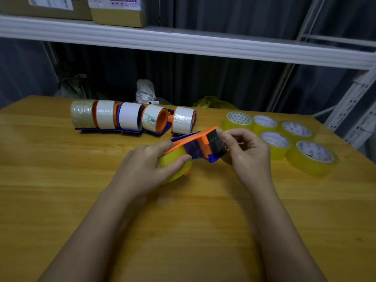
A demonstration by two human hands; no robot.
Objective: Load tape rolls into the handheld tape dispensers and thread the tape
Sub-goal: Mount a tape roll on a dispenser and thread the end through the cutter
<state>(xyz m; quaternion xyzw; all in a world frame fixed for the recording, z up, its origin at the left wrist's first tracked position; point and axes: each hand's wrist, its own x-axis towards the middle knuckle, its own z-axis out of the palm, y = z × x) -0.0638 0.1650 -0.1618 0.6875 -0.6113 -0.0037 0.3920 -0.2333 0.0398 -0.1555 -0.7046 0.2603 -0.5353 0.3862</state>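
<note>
An orange and blue handheld tape dispenser (203, 144) lies tilted over the middle of the wooden table (61, 180), with a yellow tape roll (173, 159) seated in it. My left hand (150, 165) grips the roll and the dispenser's rear, thumb pressed on the tape. A strip of clear tape runs from the roll across the dispenser's front. My right hand (248, 147) pinches the free tape end (218, 132) at the dispenser's nose. Several loose yellow tape rolls (274, 139) lie flat at the right.
A row of several loaded dispensers (132, 119) stands side by side at the back of the table. Behind the table edge lie crumpled bags (145, 91). A white metal shelf (183, 43) with cardboard boxes (118, 11) hangs overhead; its upright stands at the far right.
</note>
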